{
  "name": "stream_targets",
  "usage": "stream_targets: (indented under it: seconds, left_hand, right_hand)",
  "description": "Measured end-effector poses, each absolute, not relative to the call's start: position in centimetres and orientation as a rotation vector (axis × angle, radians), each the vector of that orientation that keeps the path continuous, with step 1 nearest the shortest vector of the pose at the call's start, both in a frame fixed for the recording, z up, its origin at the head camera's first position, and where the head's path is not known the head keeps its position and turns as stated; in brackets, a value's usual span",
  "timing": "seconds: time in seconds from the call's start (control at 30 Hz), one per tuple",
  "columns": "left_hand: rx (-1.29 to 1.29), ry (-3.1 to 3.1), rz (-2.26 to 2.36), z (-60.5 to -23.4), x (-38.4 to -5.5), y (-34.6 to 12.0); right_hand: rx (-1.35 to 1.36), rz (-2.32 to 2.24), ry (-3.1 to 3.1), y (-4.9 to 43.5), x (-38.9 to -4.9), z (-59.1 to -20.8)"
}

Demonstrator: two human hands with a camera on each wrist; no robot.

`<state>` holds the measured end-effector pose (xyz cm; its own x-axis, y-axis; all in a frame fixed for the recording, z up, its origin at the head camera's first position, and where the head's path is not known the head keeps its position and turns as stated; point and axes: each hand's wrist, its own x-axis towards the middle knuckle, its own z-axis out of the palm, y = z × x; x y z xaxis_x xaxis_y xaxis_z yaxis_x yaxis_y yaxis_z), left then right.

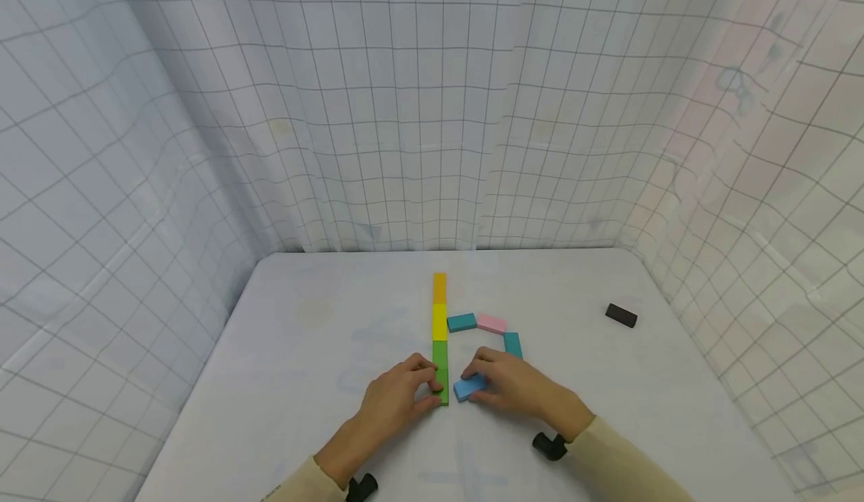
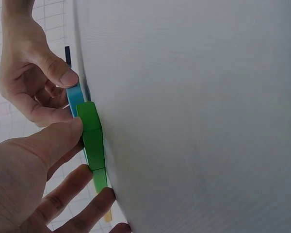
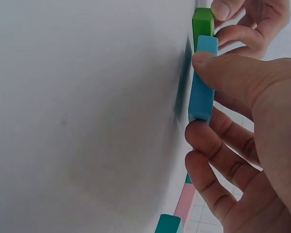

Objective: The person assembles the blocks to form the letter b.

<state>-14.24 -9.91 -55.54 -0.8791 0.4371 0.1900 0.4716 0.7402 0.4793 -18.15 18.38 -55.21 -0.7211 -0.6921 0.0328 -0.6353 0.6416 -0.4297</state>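
Pinching a light blue rectangular wooden block (image 1: pixel 470 388) between thumb and curled fingers, the right hand (image 1: pixel 513 386) holds it flat on the white table (image 1: pixel 304 352), its near end angled toward the near green rectangular block (image 1: pixel 442 386). The left hand (image 1: pixel 398 397) rests its thumb and fingertips against that green block's side, seemingly steadying it. By the look of it, the step in hand is seating the blue piece as the closing link of a curve that meets the straight line; the next move likely calls for a small slide and turn so its end touches the green block without nudging the row. The blue block is smooth, matte and sharp-edged, lying on its broad face. Farther out, the line runs on through a second green block (image 1: pixel 439 353), a yellow block (image 1: pixel 439 322) and an orange block (image 1: pixel 439 288), while a teal block (image 1: pixel 513 344), a pink block (image 1: pixel 492 324) and another teal block (image 1: pixel 462 322) arc to the right. A small black block (image 1: pixel 621 315) lies well apart.
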Motion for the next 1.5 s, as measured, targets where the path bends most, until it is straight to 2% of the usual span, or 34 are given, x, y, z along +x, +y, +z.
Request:
stream_targets:
  seconds: [1.5]
  left_hand:
    - [-0.719,-2.903,-0.778,-55.72,-14.32,-9.65]
  right_hand:
    - [-1.130,-0.615,2.714,17.63,-18.10,-55.62]
